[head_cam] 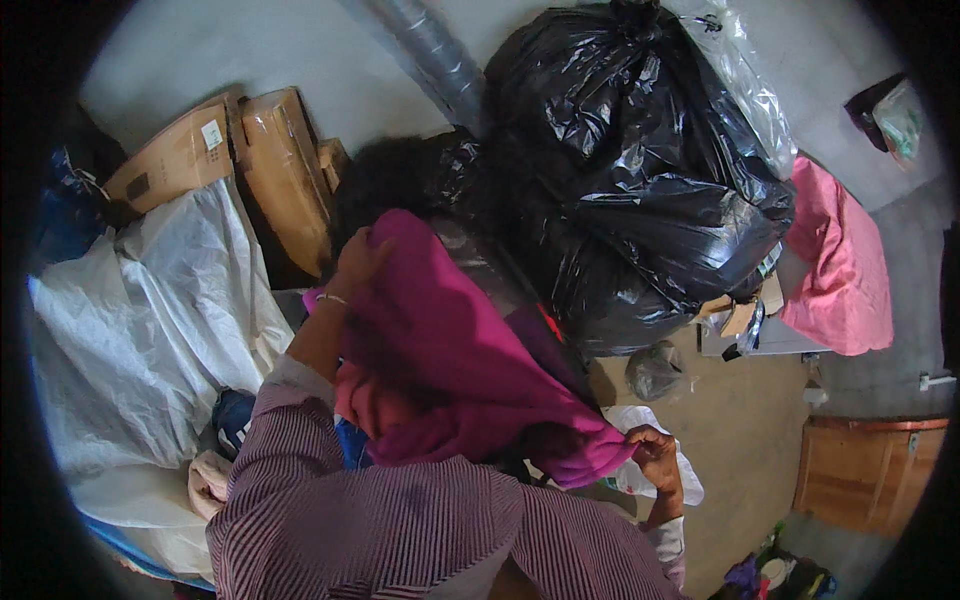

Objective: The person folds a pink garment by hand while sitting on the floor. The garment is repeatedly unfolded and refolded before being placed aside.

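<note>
A magenta cloth (465,337) stretches between my two hands in front of my body. My left hand (364,259) grips its upper left end, the fingers partly hidden by the fabric. At the lower right corner, my right hand (652,454) pinches the cloth between thumb and fingers. Orange-red fabric (375,397) and a bit of blue fabric (351,444) show beneath it. A white plastic bag (686,469) lies behind my right hand.
Large black plastic bags (637,187) stand ahead to the right. Cardboard boxes (281,172) and white sheeting (165,322) are at the left. Pink cloth (840,262) hangs at the right, above a wooden cabinet (870,472). A small knotted plastic bag (655,371) rests on the floor.
</note>
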{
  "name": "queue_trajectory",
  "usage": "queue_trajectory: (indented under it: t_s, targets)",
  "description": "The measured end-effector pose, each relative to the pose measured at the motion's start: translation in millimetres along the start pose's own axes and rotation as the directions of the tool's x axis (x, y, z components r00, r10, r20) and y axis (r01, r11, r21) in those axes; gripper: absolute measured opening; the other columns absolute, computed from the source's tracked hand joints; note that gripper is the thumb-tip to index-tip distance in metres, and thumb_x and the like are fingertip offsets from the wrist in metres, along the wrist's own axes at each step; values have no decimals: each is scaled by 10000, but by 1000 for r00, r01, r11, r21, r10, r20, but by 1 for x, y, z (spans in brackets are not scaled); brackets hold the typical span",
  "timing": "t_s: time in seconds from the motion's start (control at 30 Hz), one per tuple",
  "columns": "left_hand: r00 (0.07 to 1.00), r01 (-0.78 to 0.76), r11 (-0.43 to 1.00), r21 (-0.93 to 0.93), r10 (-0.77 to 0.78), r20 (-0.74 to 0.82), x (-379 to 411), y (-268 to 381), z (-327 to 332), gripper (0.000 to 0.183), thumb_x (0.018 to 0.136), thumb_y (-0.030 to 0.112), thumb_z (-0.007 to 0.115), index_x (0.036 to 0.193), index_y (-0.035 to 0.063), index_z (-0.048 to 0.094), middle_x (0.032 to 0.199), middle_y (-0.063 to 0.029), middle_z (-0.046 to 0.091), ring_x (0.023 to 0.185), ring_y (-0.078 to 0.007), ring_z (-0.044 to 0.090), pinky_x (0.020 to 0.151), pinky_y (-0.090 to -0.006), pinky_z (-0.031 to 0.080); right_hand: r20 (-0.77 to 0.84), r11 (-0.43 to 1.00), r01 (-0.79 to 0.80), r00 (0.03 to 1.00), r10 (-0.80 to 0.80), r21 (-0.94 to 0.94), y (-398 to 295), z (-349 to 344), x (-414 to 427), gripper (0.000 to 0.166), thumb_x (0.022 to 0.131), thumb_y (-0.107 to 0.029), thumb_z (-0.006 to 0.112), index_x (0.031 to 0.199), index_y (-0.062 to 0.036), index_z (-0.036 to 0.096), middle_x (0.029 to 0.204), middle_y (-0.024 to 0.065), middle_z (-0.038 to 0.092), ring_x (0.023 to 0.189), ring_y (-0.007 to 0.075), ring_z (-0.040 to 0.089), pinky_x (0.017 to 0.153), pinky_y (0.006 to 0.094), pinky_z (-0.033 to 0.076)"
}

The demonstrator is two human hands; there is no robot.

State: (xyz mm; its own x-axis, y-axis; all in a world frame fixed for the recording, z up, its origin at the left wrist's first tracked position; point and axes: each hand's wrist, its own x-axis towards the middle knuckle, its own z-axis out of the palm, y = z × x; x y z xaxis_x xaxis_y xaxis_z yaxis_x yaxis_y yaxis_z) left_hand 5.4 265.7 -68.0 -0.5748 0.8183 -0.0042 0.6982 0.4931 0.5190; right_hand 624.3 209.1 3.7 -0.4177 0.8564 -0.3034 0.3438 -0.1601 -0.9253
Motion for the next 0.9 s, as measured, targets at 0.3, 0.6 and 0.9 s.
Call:
queue_trajectory:
  t_s: [0.3,0.6,0.9]
  targets:
    - [977,-166,963,-214,131,-171,-4,14,-17,438,715,287,717,992,-23,579,920,-158,632,889,-290,606,805,-370,471,-32,999,-31,999,31,-11,8,3,0,277,676,174,505,862,-7,602,910,47,616,878,154,597,791,276,483]
    - [736,-66,951,-303,251,629,-76,27,-139,204,757,139,646,920,16,639,827,-103,650,746,-211,613,671,-325,483,-60,995,-52,997,57,81,11,7,2,246,687,168,506,838,-2,599,881,52,617,874,156,596,798,279,473]
    - [961,-213,950,-230,246,127,-6,4,-60,275,754,236,641,896,2,620,836,-193,635,808,-369,613,699,-435,476,-94,997,-52,994,57,54,0,8,-2,255,674,179,521,837,-6,587,881,43,614,874,140,588,795,270,464]
